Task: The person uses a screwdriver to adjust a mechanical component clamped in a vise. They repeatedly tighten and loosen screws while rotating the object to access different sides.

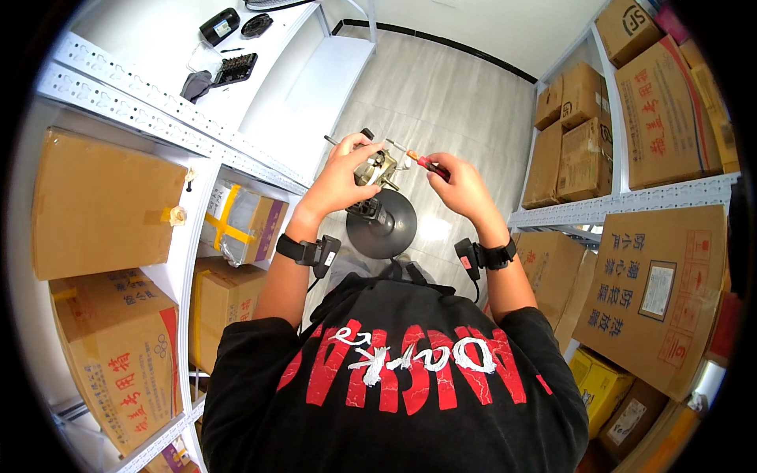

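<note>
Black T-shirt (394, 370) nearest; beyond, the left hand (344, 175) curls round a metal mechanism (381, 169) near a round black base (400, 235), heavy-looking, stiff, best gripped by its body; the right hand (459, 185) holds a light-looking, rigid screwdriver (421, 161).

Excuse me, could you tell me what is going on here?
A person is working on a metal mechanism above a round black base. The left hand is spread around the mechanism; the right hand grips a red-handled screwdriver, its shaft reaching close to the left hand. Whether it touches the mechanism is unclear.
</note>
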A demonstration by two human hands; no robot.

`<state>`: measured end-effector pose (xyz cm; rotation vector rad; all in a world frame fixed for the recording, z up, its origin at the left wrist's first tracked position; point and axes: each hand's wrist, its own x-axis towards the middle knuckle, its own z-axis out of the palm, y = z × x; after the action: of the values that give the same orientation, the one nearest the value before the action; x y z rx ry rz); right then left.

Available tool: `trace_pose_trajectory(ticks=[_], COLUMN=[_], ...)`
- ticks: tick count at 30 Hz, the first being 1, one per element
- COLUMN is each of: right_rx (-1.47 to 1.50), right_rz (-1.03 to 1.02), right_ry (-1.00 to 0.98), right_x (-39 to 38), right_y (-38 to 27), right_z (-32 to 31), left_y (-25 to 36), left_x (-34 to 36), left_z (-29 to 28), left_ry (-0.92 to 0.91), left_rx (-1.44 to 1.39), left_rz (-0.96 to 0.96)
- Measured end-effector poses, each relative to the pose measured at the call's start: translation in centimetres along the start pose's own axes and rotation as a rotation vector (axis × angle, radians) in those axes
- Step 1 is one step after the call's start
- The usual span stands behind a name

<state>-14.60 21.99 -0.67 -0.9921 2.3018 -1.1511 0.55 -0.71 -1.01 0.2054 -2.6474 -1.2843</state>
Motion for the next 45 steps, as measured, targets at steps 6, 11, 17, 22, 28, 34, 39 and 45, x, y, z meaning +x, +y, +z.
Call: trace_pose_trajectory(ticks=[6,11,17,22,28,34,39,45], right_rx=[0.020,0.005,-0.053,-0.046,-0.097,0.040,-0.068,-0.182], right_rz=[0.064,0.059,0.025,0.002,0.046,0.245,0.189,-0.007], right_ry=[0.027,0.030,0.017,0.038,-0.043,-0.047,0.007,0.113], right_x=[-2.8,-3.2,-2.8,-2.5,-2.3,-1.6,-1.6,-1.8], right_y=[-0.1,-0.6,-0.6,-0.5,-1.6,-2.0,-3.0,-3.7], right_z=[-0.4,0.1,0.7,1.1,0.7,-0.2,-0.5,-0.8], left_y=[0.5,0.5,0.6,0.5,0.2,0.0,-0.1,0.1], left_x=[0.1,0.1,0.0,-0.2,-0.3,-0.2,-0.5,-0.4], left_z=[0.0,0.0,0.0,0.1,0.2,0.1,0.3,0.3], left_ry=[-0.019,-0.022,-0.011,0.004,0.010,0.026,0.040,0.039], left_rx=[0.013,0.060,0.071,0.072,0.057,0.043,0.028,-0.013], left_rz=[-0.010,-0.007,-0.038,-0.026,-0.021,-0.013,-0.022,-0.015])
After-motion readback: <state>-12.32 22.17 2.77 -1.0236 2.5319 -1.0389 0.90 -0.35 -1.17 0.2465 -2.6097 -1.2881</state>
